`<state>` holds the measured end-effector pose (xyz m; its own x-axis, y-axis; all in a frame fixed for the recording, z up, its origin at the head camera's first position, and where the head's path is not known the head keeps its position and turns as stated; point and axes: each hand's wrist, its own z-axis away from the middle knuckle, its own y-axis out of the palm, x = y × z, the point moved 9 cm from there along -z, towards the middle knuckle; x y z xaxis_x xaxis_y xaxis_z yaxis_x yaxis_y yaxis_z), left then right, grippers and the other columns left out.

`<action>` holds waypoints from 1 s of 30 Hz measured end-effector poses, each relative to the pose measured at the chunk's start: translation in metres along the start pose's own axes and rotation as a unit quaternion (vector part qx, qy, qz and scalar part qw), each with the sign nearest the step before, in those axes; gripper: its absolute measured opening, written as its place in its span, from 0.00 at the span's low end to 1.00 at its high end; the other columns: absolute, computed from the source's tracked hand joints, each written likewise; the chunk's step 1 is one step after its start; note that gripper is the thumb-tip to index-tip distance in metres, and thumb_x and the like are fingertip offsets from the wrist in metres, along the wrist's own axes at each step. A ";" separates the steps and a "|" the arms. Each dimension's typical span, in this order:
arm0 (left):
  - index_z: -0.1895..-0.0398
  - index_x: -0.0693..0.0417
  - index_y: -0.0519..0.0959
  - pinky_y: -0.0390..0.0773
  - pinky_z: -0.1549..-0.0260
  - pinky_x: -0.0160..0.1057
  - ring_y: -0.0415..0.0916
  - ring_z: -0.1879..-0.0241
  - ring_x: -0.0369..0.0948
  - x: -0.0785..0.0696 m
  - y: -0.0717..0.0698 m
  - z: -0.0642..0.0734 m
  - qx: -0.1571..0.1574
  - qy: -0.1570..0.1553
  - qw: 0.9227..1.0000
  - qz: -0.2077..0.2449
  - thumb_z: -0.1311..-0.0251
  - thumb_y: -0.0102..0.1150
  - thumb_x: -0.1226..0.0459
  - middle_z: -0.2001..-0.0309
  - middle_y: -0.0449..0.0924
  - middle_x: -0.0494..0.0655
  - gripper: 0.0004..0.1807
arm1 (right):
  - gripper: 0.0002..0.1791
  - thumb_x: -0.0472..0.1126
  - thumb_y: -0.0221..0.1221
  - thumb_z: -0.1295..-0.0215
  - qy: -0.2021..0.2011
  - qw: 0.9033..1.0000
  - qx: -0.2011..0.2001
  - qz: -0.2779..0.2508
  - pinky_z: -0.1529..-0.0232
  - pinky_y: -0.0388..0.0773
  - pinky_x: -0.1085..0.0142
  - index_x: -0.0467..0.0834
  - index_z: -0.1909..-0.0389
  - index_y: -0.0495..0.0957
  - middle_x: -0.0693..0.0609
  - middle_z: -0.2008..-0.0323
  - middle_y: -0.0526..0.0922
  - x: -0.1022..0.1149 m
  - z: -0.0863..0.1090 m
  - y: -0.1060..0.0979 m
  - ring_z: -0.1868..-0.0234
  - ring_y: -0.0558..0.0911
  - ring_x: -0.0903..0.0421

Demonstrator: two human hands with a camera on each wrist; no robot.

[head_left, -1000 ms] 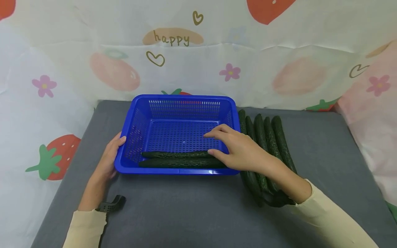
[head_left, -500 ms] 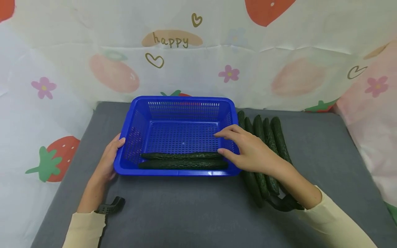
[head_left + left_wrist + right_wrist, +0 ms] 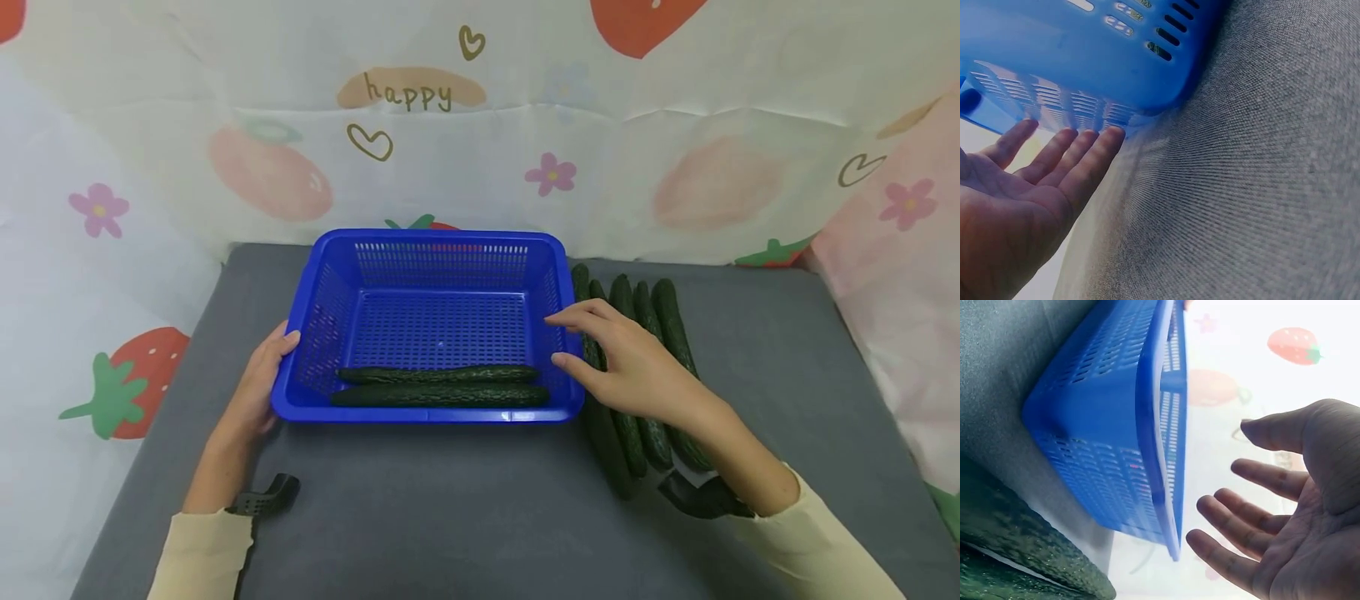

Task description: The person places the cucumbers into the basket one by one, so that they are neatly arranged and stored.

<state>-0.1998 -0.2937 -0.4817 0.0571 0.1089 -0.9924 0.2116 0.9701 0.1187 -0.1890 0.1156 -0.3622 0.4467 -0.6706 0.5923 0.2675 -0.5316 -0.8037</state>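
Observation:
A blue plastic basket (image 3: 431,414) with slotted walls stands on the grey cloth. Inside, two dark green cucumbers (image 3: 442,395) lie side by side along its near wall. My left hand (image 3: 258,379) holds the basket's left side, thumb over the rim; in the left wrist view the fingers (image 3: 1094,159) reach up against the slotted wall. Relaxed and holding nothing, my right hand (image 3: 637,362) hovers over the right rim and the cucumbers beyond it. Several more cucumbers (image 3: 675,321) lie in a row right of the basket, partly hidden beneath that hand.
Grey cloth (image 3: 465,517) covers the table in front of the basket and out to the right. A printed curtain (image 3: 450,183) hangs behind the table's back edge. Black straps (image 3: 270,496) sit at both wrists.
My right hand has moved right, from above the basket's inside to over its right rim, leaving the two cucumbers inside more visible. The left hand and the basket stay in place.

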 end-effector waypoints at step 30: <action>0.19 0.53 0.56 0.87 0.51 0.36 0.85 0.46 0.35 0.002 -0.001 -0.001 0.002 -0.015 1.000 -0.010 0.14 0.37 0.53 0.42 0.82 0.37 0.28 | 0.23 0.39 0.62 0.23 0.041 0.994 -0.089 -0.049 0.38 0.81 0.39 0.44 0.30 0.75 0.40 0.34 0.76 -0.057 0.047 -0.013 0.36 0.80 0.37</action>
<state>-0.2005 -0.2949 -0.4837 0.0828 0.0828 -0.9931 0.2175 0.9710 0.0991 -0.1776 0.1850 -0.3879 0.3533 -0.6467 0.6760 0.1474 -0.6751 -0.7229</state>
